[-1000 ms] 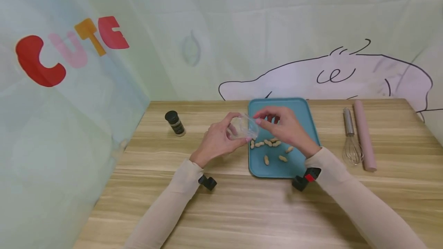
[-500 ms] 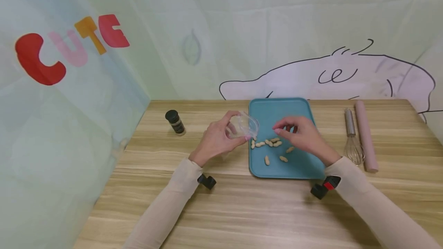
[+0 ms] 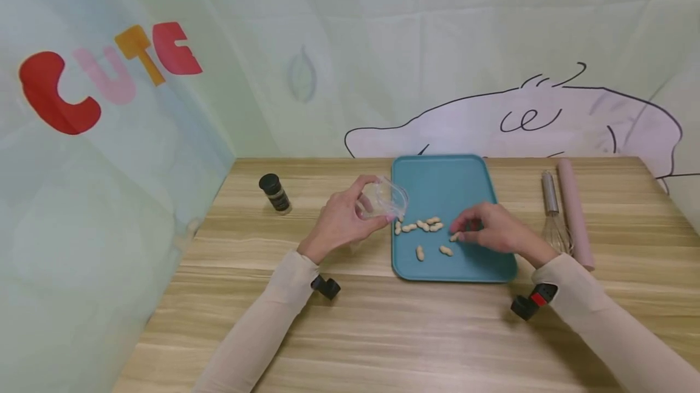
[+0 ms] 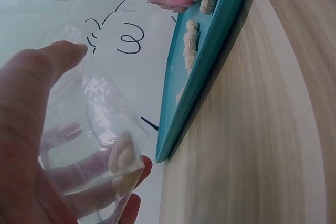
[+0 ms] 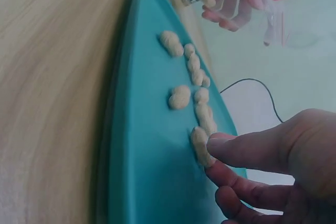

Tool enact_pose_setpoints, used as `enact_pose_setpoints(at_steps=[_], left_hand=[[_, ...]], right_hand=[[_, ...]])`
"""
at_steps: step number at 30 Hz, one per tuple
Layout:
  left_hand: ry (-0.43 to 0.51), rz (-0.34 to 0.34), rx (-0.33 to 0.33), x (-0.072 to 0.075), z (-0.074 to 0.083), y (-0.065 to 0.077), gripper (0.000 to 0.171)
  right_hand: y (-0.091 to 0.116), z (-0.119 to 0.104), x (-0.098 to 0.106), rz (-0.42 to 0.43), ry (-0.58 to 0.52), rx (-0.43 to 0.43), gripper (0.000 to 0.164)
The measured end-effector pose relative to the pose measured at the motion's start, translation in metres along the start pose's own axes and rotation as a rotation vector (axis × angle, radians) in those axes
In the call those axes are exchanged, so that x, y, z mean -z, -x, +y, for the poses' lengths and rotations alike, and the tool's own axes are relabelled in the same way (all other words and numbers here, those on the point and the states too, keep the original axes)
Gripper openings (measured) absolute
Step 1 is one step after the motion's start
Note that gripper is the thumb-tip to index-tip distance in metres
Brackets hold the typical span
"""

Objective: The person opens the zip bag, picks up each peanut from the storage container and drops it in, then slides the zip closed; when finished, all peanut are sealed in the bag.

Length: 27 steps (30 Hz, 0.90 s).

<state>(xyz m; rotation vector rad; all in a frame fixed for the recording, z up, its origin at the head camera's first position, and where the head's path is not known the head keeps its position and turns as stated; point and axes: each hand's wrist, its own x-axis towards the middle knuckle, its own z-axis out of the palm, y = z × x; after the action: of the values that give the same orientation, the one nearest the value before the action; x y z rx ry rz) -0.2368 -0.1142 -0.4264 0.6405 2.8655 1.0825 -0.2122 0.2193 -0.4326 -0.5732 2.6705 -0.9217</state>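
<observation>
My left hand (image 3: 343, 218) holds a clear plastic bag (image 4: 86, 114) by its sides, its mouth spread, left of the blue tray (image 3: 437, 180). Inside the bag a peanut (image 4: 123, 150) shows through the film near the bottom. Over the tray's right half, the thumb and forefinger of my right hand (image 3: 494, 229) pinch one end of an unshelled peanut (image 5: 199, 144). Several more peanuts lie on the tray: a loose row (image 3: 423, 226) toward its left side, and two nearer its front, one of them a single peanut (image 3: 420, 253).
A black-capped seasoning jar (image 3: 275, 192) stands at the left back of the wooden table (image 3: 350, 332). To the tray's right lie a wire whisk (image 3: 550, 194) and a pink rolling pin (image 3: 576, 214). A printed curtain (image 3: 306, 28) hangs behind the table.
My right hand has left the bag's mouth, moved right and down to the tray, and now pinches a peanut there. My left hand stays in place with the bag.
</observation>
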Motion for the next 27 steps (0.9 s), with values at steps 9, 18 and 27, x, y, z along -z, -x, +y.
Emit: enact_pose_setpoints(at_steps=[9,18,27], left_hand=[[0.002,-0.002,-0.001,-0.001,0.000,0.000,0.078],[0.004,-0.023,0.017,-0.003,0.001,0.000,0.075],[0.000,-0.024,0.009,-0.004,0.001,0.002,0.076]], right_hand=[[0.001,0.005,-0.003,0.015,-0.002,0.010,0.012],[-0.001,0.004,-0.001,0.061,0.016,-0.001,0.014],[-0.009,-0.025,0.012,0.191,-0.007,0.057,0.016]])
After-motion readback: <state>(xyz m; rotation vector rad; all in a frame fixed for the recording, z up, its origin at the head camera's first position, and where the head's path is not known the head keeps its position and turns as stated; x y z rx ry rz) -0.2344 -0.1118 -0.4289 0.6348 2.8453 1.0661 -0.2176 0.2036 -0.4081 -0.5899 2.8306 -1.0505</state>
